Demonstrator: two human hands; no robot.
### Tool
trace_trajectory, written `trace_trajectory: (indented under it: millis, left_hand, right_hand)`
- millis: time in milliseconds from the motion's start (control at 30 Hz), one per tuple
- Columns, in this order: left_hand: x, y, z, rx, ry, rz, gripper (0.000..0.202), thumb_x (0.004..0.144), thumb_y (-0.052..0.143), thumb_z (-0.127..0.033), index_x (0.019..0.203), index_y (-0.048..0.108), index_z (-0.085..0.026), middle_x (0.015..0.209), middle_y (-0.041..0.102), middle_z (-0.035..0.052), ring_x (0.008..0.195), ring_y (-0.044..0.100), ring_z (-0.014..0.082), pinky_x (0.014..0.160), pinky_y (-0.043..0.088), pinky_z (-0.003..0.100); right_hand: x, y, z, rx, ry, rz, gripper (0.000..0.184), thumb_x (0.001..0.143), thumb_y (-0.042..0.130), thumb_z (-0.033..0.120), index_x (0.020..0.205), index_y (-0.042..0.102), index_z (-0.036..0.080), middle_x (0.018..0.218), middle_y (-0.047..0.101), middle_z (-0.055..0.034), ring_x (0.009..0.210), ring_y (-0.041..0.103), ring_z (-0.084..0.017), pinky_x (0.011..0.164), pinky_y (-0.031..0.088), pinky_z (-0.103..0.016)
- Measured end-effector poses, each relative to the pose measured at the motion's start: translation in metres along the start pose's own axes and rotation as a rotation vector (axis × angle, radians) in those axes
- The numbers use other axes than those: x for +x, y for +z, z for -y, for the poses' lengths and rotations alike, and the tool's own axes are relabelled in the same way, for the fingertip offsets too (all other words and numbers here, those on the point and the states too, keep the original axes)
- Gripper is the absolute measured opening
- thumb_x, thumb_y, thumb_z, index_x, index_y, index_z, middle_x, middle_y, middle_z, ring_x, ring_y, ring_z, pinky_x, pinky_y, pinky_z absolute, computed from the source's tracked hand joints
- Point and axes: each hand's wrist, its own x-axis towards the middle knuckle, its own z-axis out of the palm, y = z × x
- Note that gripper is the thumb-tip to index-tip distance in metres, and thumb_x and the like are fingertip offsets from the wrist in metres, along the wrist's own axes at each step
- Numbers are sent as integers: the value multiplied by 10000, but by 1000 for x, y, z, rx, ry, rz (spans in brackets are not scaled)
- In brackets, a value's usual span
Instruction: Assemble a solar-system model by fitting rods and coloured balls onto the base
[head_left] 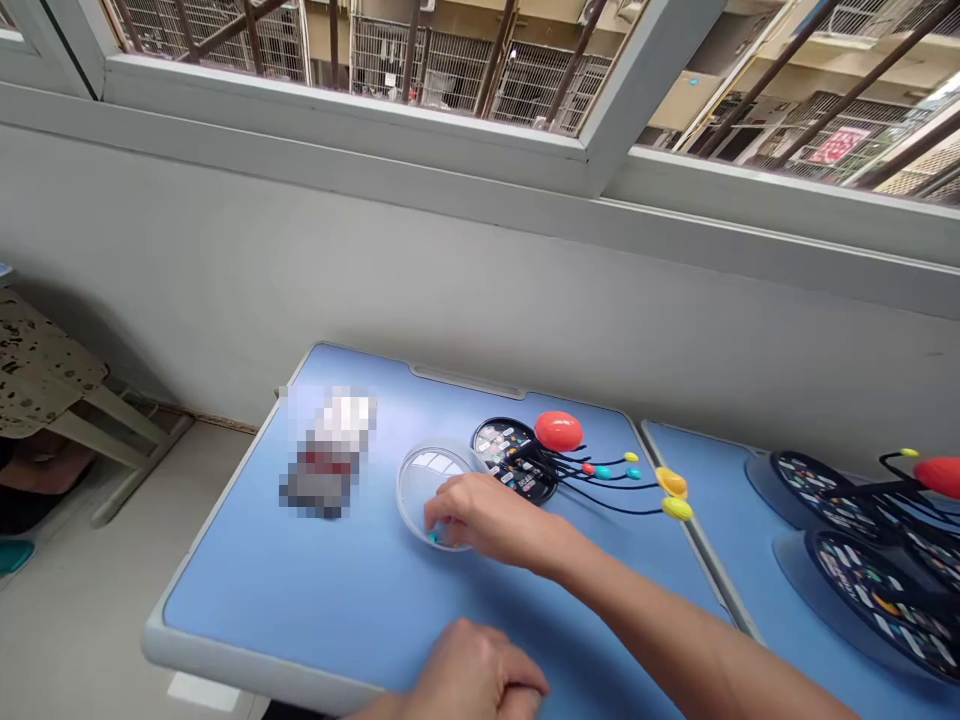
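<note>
My right hand [472, 508] reaches down into a clear round plastic cover [411, 490] lying hollow side up on the desk. Its fingers are bent together low inside; a tiny teal piece [433, 537] lies beside the fingertips. What they pinch, if anything, is hidden. My left hand [480, 665] is curled closed by the desk's front edge, its palm out of sight. Behind the right hand stands a planet model with a black printed disc base [499, 440], a red ball [559, 431] and thin black arms carrying small yellow, teal and orange pieces.
A blurred-out object [330, 455] lies on the left part of the blue desk [300, 590]. Similar models with black discs [877, 590] stand on the adjoining desk. A wall and barred windows are behind. Part of another person's leg [49, 480] shows at far left.
</note>
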Motion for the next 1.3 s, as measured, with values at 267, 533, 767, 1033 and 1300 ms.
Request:
trace_trajectory:
  millis: [267,533,767,1033,1300]
  left_hand:
    - [7,0,7,0,-42,22,333,623,482,-19,774,731,-180,644,663,20,593,530,134,576,361,207]
    - [14,1,-6,-140,-73,-28,276,650,480,-119,766,724,-173,661,649,38,583,521,129,560,354,220]
    - [69,5,-45,-1087,-399,-185,381,611,647,-311,921,597,-95,501,556,-2,362,407,69,371,293,188]
    - [122,-5,-51,-1584,-274,-345,262,772,536,-106,1033,540,-116,525,568,0,395,464,50,402,356,145]
    - [133,6,-57,-1659,-190,-344,233,752,600,-155,972,526,-140,555,612,13,399,517,74,408,409,156]
  right_hand:
    - [-2,2,10,-15,8,-122,137,706,519,74,704,610,177,622,543,11,564,435,-99,494,269,-216]
    - [-97,-52,-12,495,258,-667,17,720,568,200,709,567,187,666,571,9,628,518,-118,602,403,-230]
    - [-129,-67,-86,766,484,-799,240,627,654,361,758,585,172,695,612,-19,650,539,-139,618,417,-272]
    - [-124,-58,-87,768,458,-735,183,634,621,333,717,564,180,679,620,-14,654,574,-143,599,420,-264]
    - [-119,-53,-81,745,455,-726,182,665,595,345,709,533,179,643,573,15,581,508,-110,531,375,-242]
